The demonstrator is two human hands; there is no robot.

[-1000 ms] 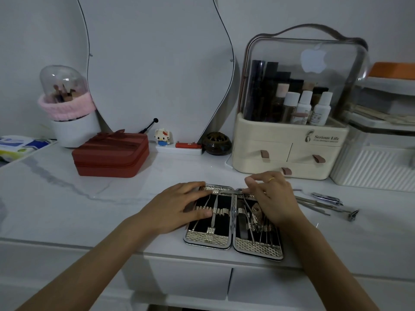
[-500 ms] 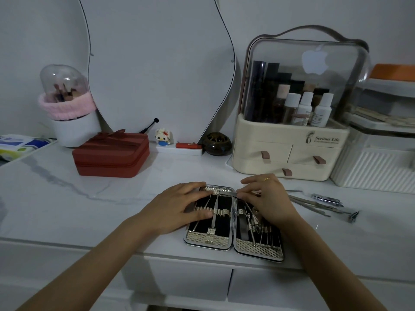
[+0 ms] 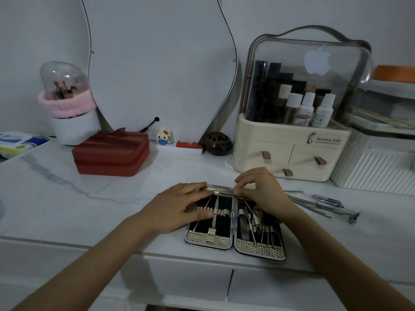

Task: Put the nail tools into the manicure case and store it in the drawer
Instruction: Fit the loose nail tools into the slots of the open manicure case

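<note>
From the head camera, the open black-lined manicure case with shiny gold woven edges (image 3: pixel 233 221) lay flat near the front edge of the white marble-look tabletop (image 3: pixel 67 198), at about 6 o'clock in the picture. The left hand (image 3: pixel 179 207) rested flat on the case's left half, fingers straight, gripping nothing. The right hand (image 3: pixel 265 194) sat at the top of the right half with its fingers curled, pinching a thin metal tool (image 3: pixel 224 193) that lay across the top edge.

The case looked hard, light and a bit slippery. It would probably be best held by its two long sides once shut. The tools looked thin, stiff and pointy, so picking them up by the middle seemed safest.

Inside, the left half held a few long tools under gold loops. The right half held more, packed close together.

At 3 o'clock from the case, loose silver nail tools (image 3: pixel 323 205) lay on the table, not yet packed. White drawer fronts (image 3: pixel 190 281) showed below the tabletop at 6 o'clock, shut.
</note>
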